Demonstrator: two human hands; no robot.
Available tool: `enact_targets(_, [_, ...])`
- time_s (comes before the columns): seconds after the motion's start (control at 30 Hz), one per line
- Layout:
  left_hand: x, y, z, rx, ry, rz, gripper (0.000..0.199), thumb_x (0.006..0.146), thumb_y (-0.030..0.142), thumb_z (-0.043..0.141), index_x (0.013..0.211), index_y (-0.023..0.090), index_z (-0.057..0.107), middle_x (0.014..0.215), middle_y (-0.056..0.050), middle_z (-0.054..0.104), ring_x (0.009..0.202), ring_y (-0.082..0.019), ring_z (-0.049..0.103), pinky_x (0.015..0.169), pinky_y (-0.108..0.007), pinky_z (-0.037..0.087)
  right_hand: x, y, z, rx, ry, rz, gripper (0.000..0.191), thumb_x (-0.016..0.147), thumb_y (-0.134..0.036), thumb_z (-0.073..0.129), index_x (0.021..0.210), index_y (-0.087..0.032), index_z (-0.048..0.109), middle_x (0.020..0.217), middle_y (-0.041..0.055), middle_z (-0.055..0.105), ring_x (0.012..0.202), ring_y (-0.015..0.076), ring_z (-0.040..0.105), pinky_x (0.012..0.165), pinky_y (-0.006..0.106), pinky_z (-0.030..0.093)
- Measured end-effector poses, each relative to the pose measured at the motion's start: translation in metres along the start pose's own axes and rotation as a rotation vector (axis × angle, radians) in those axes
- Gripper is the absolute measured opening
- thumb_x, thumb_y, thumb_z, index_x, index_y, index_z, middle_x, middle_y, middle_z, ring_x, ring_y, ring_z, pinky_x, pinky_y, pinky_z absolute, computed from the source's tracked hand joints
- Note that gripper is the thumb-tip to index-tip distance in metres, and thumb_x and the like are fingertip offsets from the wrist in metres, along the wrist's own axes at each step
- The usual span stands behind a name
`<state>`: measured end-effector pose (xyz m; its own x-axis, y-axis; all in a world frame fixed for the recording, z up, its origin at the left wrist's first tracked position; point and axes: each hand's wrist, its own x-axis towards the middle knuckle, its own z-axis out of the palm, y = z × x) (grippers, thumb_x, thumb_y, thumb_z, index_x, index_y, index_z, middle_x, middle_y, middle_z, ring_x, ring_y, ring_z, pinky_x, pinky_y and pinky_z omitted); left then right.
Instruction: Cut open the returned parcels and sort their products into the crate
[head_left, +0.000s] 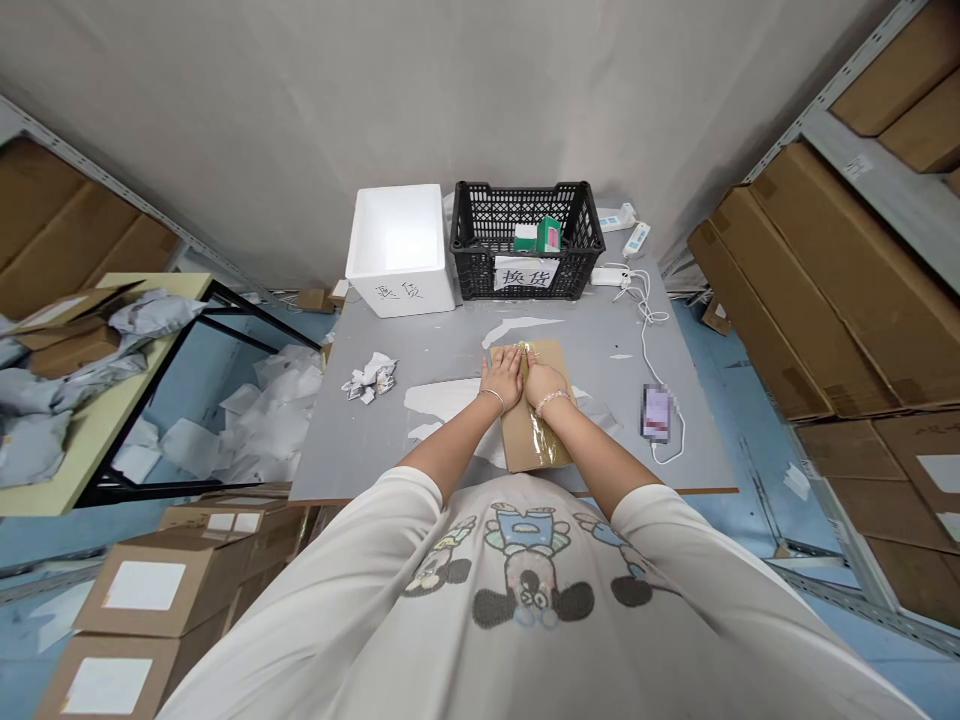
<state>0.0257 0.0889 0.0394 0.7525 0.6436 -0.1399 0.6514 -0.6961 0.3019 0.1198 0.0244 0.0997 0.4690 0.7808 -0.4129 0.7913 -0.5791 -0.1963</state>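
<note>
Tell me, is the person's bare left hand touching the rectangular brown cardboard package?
Touching: the head view shows the left hand lying back upward, resting on top of the package.

Soft, even light covers my grey surface [444,348], with glare streaking the packing tape [538,436] near my fingers [511,360]. Wide-angle distortion stretches the edges; the smartphone [656,413] is pixelated.

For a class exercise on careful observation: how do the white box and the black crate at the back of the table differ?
The white box has solid walls; the black crate has openwork ones. The crate is wider across than the box. The box's characters are directly on its front, whereas the crate's are on a paper label. Both stand open-topped on the grey table.
</note>
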Motion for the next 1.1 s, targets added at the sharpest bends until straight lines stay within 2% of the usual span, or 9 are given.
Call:
enact_targets(0.27, [0.0,0.0,-0.002,0.01,0.001,-0.002,0.062,0.095,0.034,0.024,0.156,0.025,0.02,0.163,0.001,0.017,0.15,-0.026,0.009,0.117,-0.061,0.014,-0.019,-0.003,0.008,-0.027,-0.004,0.031,0.059,0.099,-0.02,0.031,0.156,-0.013,0.015,0.111,0.0197,0.069,0.099,0.0239,0.069,0.081,0.033,0.049])
enact_targets(0.47, [-0.001,0.001,-0.002,0.044,-0.007,0.001,0.063,0.094,0.034,0.025,0.156,0.024,0.017,0.163,0.001,0.015,0.15,-0.027,0.007,0.117,-0.062,0.015,-0.048,0.004,0.012,-0.048,-0.082,0.055,0.064,0.096,-0.015,0.036,0.156,-0.017,0.013,0.116,0.0189,0.068,0.102,0.0233,0.068,0.084,0.032,0.048])
enact_targets(0.87, [-0.001,0.003,-0.001,0.019,-0.004,-0.006,0.065,0.093,0.033,0.026,0.157,0.022,0.016,0.163,-0.001,0.014,0.15,-0.028,0.006,0.117,-0.063,0.01,-0.126,0.025,0.035,-0.069,-0.165,0.066,0.071,0.093,-0.016,0.043,0.156,-0.018,0.011,0.107,0.0172,0.071,0.097,0.0242,0.069,0.08,0.031,0.049])
enact_targets(1.1, [-0.002,0.003,-0.002,0.03,-0.013,-0.012,0.064,0.094,0.034,0.024,0.157,0.022,0.015,0.163,-0.001,0.014,0.15,-0.027,0.005,0.117,-0.062,0.01,-0.173,0.035,0.053,-0.083,-0.14,0.076,0.07,0.091,-0.012,0.042,0.156,-0.02,0.017,0.098,0.0147,0.072,0.09,0.025,0.07,0.075,0.031,0.049])
